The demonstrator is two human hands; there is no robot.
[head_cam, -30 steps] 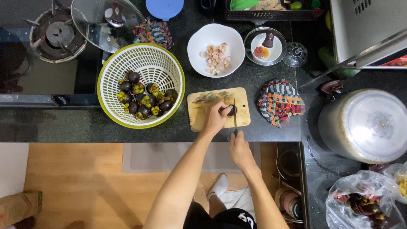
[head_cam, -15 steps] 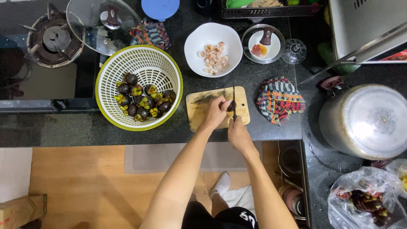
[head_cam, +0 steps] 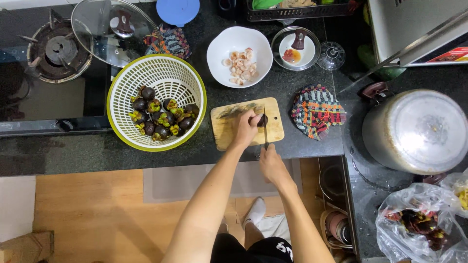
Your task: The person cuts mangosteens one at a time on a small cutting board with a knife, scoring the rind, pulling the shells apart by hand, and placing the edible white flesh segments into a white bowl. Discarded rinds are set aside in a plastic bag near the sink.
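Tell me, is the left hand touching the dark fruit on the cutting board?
Touching. The head view shows the left hand with its fingers wrapped over the dark fruit, pinning it on the cutting board.

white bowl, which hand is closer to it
Left. The left hand is on the cutting board just below the white bowl, holding a dark fruit; the right hand is farther back, gripping the knife.

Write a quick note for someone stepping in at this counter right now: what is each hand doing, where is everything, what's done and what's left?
Left hand: steadies a dark fruit on the board.
Right hand: grips the knife, blade on the fruit.
Colander, left of the board: whole fruits waiting.
White bowl, behind the board: pale peeled pieces.
Done: some fruit peeled into the bowl.
Left: this cut, then the colander's fruit.
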